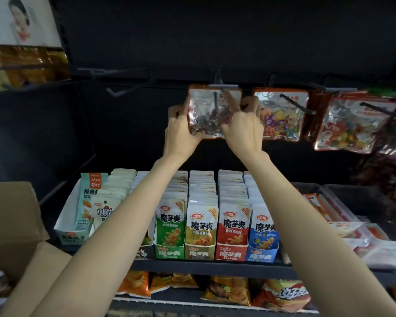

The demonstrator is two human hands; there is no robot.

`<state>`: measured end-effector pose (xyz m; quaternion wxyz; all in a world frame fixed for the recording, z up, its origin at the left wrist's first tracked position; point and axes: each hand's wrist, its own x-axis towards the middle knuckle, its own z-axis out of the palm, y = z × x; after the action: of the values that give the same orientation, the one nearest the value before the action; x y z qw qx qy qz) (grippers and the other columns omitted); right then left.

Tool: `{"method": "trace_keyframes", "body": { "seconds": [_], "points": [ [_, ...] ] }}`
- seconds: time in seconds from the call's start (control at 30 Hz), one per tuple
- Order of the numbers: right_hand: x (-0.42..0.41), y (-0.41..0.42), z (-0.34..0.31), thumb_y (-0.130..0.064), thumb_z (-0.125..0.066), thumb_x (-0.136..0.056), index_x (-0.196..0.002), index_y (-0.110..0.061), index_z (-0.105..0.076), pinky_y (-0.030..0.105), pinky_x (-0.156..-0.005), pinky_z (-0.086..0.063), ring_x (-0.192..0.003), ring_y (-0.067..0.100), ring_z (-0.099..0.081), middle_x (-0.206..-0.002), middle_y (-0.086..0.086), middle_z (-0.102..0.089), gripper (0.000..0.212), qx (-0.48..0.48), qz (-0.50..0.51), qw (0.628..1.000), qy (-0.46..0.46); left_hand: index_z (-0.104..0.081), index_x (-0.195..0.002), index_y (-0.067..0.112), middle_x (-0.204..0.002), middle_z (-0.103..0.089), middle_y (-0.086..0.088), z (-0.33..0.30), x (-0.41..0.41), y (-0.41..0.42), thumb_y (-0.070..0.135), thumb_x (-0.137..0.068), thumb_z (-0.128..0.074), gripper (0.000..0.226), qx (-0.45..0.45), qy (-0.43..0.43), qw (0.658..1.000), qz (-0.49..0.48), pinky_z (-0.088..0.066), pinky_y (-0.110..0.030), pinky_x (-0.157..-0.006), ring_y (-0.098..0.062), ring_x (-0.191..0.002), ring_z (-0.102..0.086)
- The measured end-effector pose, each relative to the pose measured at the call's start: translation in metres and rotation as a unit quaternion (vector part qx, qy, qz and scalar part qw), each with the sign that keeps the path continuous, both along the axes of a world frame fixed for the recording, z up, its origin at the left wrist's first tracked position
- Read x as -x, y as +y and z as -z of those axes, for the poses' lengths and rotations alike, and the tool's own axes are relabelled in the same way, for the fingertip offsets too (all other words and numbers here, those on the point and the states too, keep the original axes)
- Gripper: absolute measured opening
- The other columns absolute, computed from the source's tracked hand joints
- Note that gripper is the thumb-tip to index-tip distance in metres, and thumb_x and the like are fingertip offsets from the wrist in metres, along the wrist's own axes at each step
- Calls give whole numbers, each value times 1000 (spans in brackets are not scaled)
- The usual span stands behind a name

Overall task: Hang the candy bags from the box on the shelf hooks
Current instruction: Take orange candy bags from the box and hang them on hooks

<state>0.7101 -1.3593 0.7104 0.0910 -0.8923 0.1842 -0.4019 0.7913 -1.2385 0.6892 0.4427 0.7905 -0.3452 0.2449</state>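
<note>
While both arms reach up to the hook rail, the two hands grasp one candy bag (209,115) at about 12 o'clock in the view. Left hand (181,133) grips the bag's left edge, thumb at the lower front, fingers curled behind. Right hand (244,126) holds the right side, thumb on the front and one finger raised across the bag's upper face. A hook (216,98) passes through the top of the bag; whether the bag hangs freely on it cannot be told.

At 1 o'clock a second bag (281,115) of mixed coloured sweets hangs on its own hook, just beside the held one. At 2 o'clock a third bag (352,124) hangs tilted, near the second.

Below, at 6 o'clock, a shelf (206,266) carries rows of snack packets (201,225) standing upright in open display cartons, colour-coded green, tan, red and blue. A lower shelf at 6 o'clock holds orange crisp bags (229,291).

At 8 o'clock a cardboard box (12,216) stands with its flaps open; its contents are blurred. At 10 o'clock a poster (21,19) hangs above orange packets (30,65).
</note>
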Motion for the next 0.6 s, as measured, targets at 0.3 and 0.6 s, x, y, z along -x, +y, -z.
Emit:
{"method": "trace_keyframes", "body": {
  "seconds": [0.3, 0.6],
  "points": [
    [35, 12, 35, -17, -61, -91, -121, -11, -62, 43, -99, -42, -118, 24, -52, -126, 11, -55, 31, -4, -82, 974, -210, -39, -142, 16, -135, -40, -10, 19, 22, 7, 18, -83, -73, 68, 91, 37, 995, 0, -36, -23, -103, -20, -125, -42],
    [115, 97, 67, -10, -58, -94, -109, -13, -58, 25, -78, -49, -86, 11, -60, -94, -4, -62, 15, -162, -279, 912, -255, -59, -106, 11, -76, -63, 14, 42, 146, 118, 17, -95, -48, 17, 264, -35, 964, 18, -47, -28, -88, -4, -77, -63]
  ]
}}
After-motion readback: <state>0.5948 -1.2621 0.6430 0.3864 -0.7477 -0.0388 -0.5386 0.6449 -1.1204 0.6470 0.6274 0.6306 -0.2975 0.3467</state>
